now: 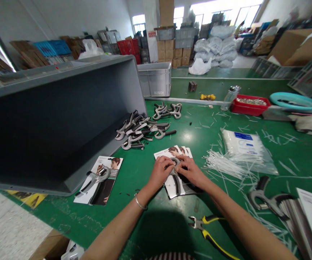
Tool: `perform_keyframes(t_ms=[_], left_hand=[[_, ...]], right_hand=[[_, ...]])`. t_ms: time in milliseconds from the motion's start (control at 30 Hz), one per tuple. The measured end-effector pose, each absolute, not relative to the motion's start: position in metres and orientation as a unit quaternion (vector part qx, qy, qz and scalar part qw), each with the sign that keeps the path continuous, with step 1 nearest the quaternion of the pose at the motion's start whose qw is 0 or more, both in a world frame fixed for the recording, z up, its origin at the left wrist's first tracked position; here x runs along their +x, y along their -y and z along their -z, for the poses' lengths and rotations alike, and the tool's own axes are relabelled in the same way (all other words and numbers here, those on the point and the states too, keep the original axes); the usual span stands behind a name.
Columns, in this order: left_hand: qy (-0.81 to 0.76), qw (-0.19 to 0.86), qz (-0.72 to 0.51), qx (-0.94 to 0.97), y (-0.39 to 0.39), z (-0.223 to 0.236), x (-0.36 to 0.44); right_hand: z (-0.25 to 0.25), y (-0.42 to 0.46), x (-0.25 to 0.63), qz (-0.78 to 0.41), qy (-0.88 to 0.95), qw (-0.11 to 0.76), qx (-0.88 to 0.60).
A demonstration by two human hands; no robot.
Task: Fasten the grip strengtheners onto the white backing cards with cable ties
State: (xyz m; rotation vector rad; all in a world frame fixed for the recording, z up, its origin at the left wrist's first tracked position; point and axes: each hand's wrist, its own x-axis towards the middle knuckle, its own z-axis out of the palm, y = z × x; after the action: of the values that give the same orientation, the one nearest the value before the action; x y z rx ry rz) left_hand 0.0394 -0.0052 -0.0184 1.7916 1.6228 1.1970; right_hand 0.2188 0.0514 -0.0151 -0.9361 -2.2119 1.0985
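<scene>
At nine o'clock lies a carded tool point(97, 176), at eleven a pile of tools point(142, 128). Centrally, the left hand point(160, 171) pinches a grey-and-black tool point(176, 181) resting on printed cards point(161, 154); the right hand's point(190, 171) bunched fingertips meet there, their grip unclear, with pliers point(207, 235) at five and white cable ties point(222, 164) at three.

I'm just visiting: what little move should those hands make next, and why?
Perhaps fasten the tool to the card beneath with one of the ties: the left hand and the right hand meet over the tool, and loose ties lie off to the right. Whether a tie is threaded yet, I can't tell; the fingers cover that spot.
</scene>
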Motion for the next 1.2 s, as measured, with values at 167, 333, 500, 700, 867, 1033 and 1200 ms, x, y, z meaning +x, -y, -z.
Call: perform_keyframes(t_ms=[167, 333, 500, 700, 867, 1033, 1200], left_hand=[[-0.568, 0.267, -0.438, 0.644, 0.005, 0.017, 0.035], [-0.575, 0.284, -0.465, 0.611, 0.000, 0.022, 0.035], [-0.570, 0.299, -0.492, 0.586, -0.001, 0.025, 0.037], [-0.567, 0.307, -0.495, 0.582, 0.001, 0.024, 0.036], [-0.570, 0.300, -0.491, 0.586, 0.003, 0.023, 0.037], [-0.538, 0.320, -0.468, 0.623, 0.007, 0.019, 0.034], [-0.559, 0.388, -0.470, 0.563, 0.001, 0.009, 0.032]], right_hand=[[0.017, -0.049, 0.216, -0.404, 0.795, 0.271, -0.362], [0.011, -0.048, 0.223, -0.416, 0.816, 0.252, -0.312], [0.009, -0.048, 0.224, -0.418, 0.811, 0.248, -0.324], [0.008, -0.048, 0.222, -0.416, 0.813, 0.248, -0.323], [0.013, -0.049, 0.222, -0.415, 0.808, 0.249, -0.336], [0.016, -0.048, 0.218, -0.409, 0.790, 0.277, -0.362], [0.019, -0.047, 0.216, -0.400, 0.783, 0.307, -0.363]])
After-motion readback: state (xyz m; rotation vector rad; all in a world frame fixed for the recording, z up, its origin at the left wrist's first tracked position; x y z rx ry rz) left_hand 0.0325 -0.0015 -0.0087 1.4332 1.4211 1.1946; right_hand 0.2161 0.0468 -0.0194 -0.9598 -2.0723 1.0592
